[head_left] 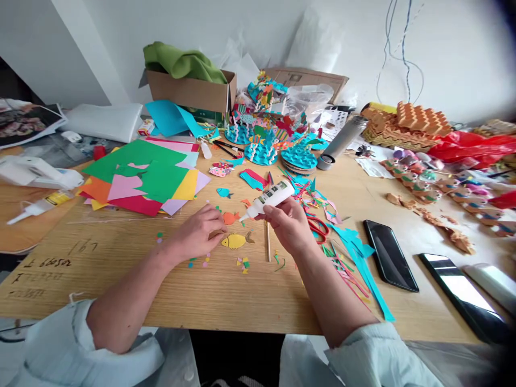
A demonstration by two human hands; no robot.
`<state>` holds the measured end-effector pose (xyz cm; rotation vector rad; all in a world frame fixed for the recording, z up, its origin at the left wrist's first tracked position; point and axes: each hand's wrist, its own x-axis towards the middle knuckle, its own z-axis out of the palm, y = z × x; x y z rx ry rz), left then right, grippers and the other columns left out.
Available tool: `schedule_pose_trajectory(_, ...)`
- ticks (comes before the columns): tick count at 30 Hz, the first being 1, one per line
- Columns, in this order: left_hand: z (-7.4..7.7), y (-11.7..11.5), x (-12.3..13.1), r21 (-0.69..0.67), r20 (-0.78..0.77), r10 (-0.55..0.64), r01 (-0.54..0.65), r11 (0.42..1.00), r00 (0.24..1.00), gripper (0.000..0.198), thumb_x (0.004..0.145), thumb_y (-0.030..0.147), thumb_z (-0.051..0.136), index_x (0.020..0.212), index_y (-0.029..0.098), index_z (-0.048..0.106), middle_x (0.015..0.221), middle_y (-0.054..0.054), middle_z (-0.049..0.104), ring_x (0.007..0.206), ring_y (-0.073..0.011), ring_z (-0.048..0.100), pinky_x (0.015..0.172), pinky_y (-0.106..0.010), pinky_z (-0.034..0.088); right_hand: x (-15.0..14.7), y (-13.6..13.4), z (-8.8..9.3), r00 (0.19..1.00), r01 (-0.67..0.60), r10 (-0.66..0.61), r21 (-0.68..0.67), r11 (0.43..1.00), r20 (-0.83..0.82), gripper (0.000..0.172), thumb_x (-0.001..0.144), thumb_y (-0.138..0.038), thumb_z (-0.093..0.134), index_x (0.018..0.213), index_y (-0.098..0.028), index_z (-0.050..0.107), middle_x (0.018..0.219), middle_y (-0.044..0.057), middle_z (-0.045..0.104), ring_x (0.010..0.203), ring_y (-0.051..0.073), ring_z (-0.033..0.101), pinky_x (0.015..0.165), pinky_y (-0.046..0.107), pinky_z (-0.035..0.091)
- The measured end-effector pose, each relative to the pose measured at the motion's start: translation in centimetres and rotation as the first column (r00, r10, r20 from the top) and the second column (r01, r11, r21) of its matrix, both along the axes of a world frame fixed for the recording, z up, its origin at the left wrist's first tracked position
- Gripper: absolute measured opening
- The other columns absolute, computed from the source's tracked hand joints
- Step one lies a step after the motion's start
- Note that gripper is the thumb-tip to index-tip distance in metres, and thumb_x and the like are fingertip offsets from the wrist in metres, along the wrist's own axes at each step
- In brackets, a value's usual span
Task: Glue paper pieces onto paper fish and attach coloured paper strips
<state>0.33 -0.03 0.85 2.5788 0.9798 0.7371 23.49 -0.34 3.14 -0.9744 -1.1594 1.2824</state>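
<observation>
While the right grip [285,226] clenched a white glue bottle [269,199] tilted with its nozzle toward an orange paper fish [231,217], the left grip [194,232] rested palm-down on the wooden desk [161,290] just beside a yellow paper fish [234,241], though whether its curled fingers held anything could not be told.

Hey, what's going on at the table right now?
A person is working at a wooden table. Their right hand holds a white glue bottle, nozzle toward an orange paper fish. Their left hand sits beside that fish, just above a yellow paper fish.
</observation>
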Motion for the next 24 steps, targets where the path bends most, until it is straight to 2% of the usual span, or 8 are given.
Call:
schedule_pose_trajectory(6, 0.2, -0.2, 0.1, -0.065, -0.032, -0.02, 0.018, 0.998, 0.999, 0.01, 0.082, 0.014, 0.066, 0.08, 0.019, 0.074, 0.082, -0.006, 0.065, 0.09, -0.0211, 0.057, 0.079, -0.034, 0.05, 0.8, 0.5, -1.8, 1.0, -0.01, 0.01, -0.024, 1.0, -0.017, 0.036, 0.069, -0.045, 0.075, 0.092, -0.022, 0.059, 0.091, 0.005, 0.07, 0.081, 0.022, 0.068, 0.075, 0.042, 0.06)
schedule_pose_trajectory(10, 0.0, -0.3, 0.2, -0.102, -0.058, -0.069, 0.063, 0.993, 0.996, 0.013, 0.083, 0.014, 0.066, 0.077, 0.021, 0.075, 0.082, -0.005, 0.064, 0.088, -0.0196, 0.056, 0.078, -0.033, 0.049, 2.2, 0.8, -1.3, 1.0, 0.028, -0.028, -0.017, 0.999, 0.004, 0.03, 0.077, -0.049, 0.064, 0.092, -0.024, 0.055, 0.095, 0.007, 0.07, 0.089, 0.025, 0.068, 0.075, 0.044, 0.059)
schedule_pose_trajectory(13, -0.4, -0.4, 0.2, -0.115, -0.068, -0.098, 0.089, 0.989, 0.993, 0.012, 0.082, 0.015, 0.068, 0.078, 0.022, 0.077, 0.085, -0.005, 0.064, 0.092, -0.0197, 0.056, 0.083, -0.034, 0.048, 3.4, 0.9, -0.6, 0.997, -0.069, 0.064, -0.127, 0.99, -0.04, 0.029, 0.075, -0.046, 0.065, 0.092, -0.024, 0.057, 0.094, 0.007, 0.07, 0.089, 0.025, 0.069, 0.078, 0.047, 0.059)
schedule_pose_trajectory(15, -0.6, -0.4, 0.2, -0.127, -0.074, -0.1, 0.09, 0.988, 0.992, 0.012, 0.082, 0.015, 0.068, 0.081, 0.023, 0.078, 0.086, -0.005, 0.063, 0.093, -0.02, 0.056, 0.083, -0.034, 0.049, 4.2, 0.9, -0.2, 0.975, -0.217, 0.196, -0.243, 0.946, -0.106, 0.03, 0.071, -0.041, 0.07, 0.091, -0.022, 0.059, 0.09, 0.006, 0.069, 0.084, 0.024, 0.069, 0.079, 0.049, 0.059)
schedule_pose_trajectory(17, -0.6, -0.4, 0.3, -0.138, -0.081, -0.097, 0.085, 0.987, 0.992, 0.014, 0.083, 0.016, 0.067, 0.084, 0.023, 0.078, 0.087, -0.006, 0.063, 0.094, -0.0201, 0.056, 0.081, -0.034, 0.05, 4.8, 0.9, -0.1, 0.933, -0.357, 0.32, -0.336, 0.871, -0.164, 0.03, 0.068, -0.036, 0.074, 0.09, -0.02, 0.06, 0.086, 0.004, 0.069, 0.08, 0.023, 0.069, 0.078, 0.051, 0.059)
schedule_pose_trajectory(19, -0.5, -0.5, 0.4, -0.14, -0.087, -0.098, 0.085, 0.987, 0.991, 0.015, 0.085, 0.016, 0.065, 0.086, 0.024, 0.078, 0.088, -0.006, 0.063, 0.094, -0.0203, 0.056, 0.08, -0.033, 0.05, 5.0, 1.0, -0.3, 0.899, -0.439, 0.398, -0.386, 0.811, -0.185, 0.03, 0.068, -0.032, 0.076, 0.09, -0.018, 0.06, 0.085, 0.003, 0.069, 0.078, 0.021, 0.069, 0.076, 0.05, 0.06)
schedule_pose_trajectory(21, -0.3, -0.5, 0.5, -0.134, -0.097, -0.098, 0.084, 0.987, 0.991, 0.017, 0.086, 0.016, 0.064, 0.089, 0.024, 0.078, 0.09, -0.006, 0.063, 0.096, -0.0206, 0.055, 0.082, -0.034, 0.05, 5.2, 1.2, -0.5, 0.891, -0.454, 0.418, -0.412, 0.79, -0.178, 0.031, 0.068, -0.028, 0.077, 0.091, -0.017, 0.06, 0.085, 0.003, 0.069, 0.079, 0.02, 0.07, 0.074, 0.047, 0.061)
schedule_pose_trajectory(24, -0.3, -0.6, 0.6, -0.106, -0.12, -0.091, 0.079, 0.991, 0.989, 0.019, 0.087, 0.015, 0.062, 0.092, 0.024, 0.078, 0.095, -0.007, 0.063, 0.1, -0.0216, 0.053, 0.087, -0.036, 0.05, 5.5, 1.5, -0.9, 0.912, -0.408, 0.381, -0.425, 0.808, -0.152, 0.032, 0.069, -0.027, 0.078, 0.093, -0.017, 0.061, 0.085, 0.003, 0.07, 0.079, 0.02, 0.07, 0.073, 0.044, 0.061)
